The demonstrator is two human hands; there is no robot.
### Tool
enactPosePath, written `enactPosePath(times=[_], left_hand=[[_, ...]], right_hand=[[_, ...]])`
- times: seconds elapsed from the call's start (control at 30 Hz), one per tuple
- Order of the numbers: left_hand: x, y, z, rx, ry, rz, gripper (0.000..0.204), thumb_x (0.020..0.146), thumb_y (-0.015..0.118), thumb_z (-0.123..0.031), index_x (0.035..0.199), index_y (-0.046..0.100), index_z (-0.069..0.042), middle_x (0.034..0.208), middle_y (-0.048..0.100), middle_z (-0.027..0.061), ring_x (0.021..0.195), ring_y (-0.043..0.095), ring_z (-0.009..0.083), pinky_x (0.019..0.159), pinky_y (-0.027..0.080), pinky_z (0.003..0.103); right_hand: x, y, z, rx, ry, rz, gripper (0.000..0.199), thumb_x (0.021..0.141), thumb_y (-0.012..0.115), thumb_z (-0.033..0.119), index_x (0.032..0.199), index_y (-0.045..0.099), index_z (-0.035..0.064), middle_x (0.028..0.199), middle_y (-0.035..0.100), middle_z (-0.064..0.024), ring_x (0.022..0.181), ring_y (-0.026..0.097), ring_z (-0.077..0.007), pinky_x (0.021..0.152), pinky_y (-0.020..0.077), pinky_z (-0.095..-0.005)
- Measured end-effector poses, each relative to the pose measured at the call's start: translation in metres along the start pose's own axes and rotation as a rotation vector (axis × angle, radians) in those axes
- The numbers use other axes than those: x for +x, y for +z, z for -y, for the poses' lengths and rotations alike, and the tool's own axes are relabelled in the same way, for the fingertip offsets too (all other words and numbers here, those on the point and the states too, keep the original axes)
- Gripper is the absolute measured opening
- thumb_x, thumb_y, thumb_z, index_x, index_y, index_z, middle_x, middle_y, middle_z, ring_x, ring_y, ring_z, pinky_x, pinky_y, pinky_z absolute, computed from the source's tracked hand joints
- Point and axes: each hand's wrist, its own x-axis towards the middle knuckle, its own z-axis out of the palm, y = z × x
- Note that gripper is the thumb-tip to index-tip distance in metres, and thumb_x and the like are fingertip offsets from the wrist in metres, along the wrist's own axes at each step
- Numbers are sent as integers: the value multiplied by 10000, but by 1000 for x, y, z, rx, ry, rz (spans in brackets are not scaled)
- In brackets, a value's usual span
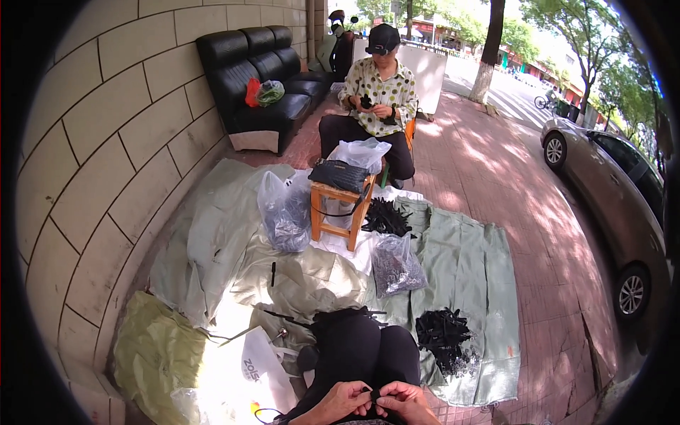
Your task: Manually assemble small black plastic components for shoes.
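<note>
Low in the view, over my lap, my left hand [347, 400] and my right hand [406, 402] meet with fingertips pinched. Between them is a small black piece [373, 395], its exact kind too small to make out. Both hands are closed on it. To the right of my legs lies a pile of black strip-like plastic parts [440, 333], with small clear pieces [464, 364] scattered at its lower edge. More black parts [340, 316] lie just beyond my knees. A clear plastic bag [398, 268] full of small pieces rests ahead of my legs.
A wooden stool [338, 193] bears a black handbag [340, 176]. Beside it stand a filled plastic bag [285, 216] and another black pile [387, 217]. A co-worker [382, 95] sits opposite, handling something black. A black sofa [273, 78] lines the wall; a parked car [609, 177] is at right.
</note>
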Motion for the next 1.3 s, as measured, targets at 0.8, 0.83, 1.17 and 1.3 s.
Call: enactPosePath(times=[0.8, 0.83, 1.17, 1.3], left_hand=[[-18, -2, -11, 48, 7, 105, 192, 947, 544, -174, 919, 619, 1, 702, 607, 11, 594, 559, 66, 552, 460, 197], [-24, 1, -22, 54, 34, 52, 180, 935, 543, -155, 871, 632, -13, 680, 606, 13, 582, 554, 65, 528, 450, 202], [-12, -8, 12, -121, -72, 106, 211, 943, 567, -196, 866, 629, -9, 666, 571, -17, 557, 489, 42, 516, 397, 189], [-27, 3, -19, -124, -16, 36, 215, 926, 556, -164, 774, 622, -27, 643, 588, 2, 538, 519, 52, 497, 399, 194]], right_hand=[[-7, 9, 8, 95, 93, -25, 90, 821, 641, -27, 885, 616, 31, 694, 603, -33, 592, 556, -101, 543, 440, -214], [-8, 10, 9, 96, 98, -17, 91, 819, 642, -30, 880, 615, 31, 691, 601, -35, 588, 553, -101, 539, 437, -214], [-4, 11, 4, 142, 84, 40, 81, 840, 632, -5, 890, 605, 53, 690, 596, -35, 586, 546, -94, 505, 424, -209], [-8, 11, 14, 130, 139, 47, 88, 827, 644, -13, 884, 609, 45, 700, 597, -22, 615, 561, -98, 554, 439, -209]])
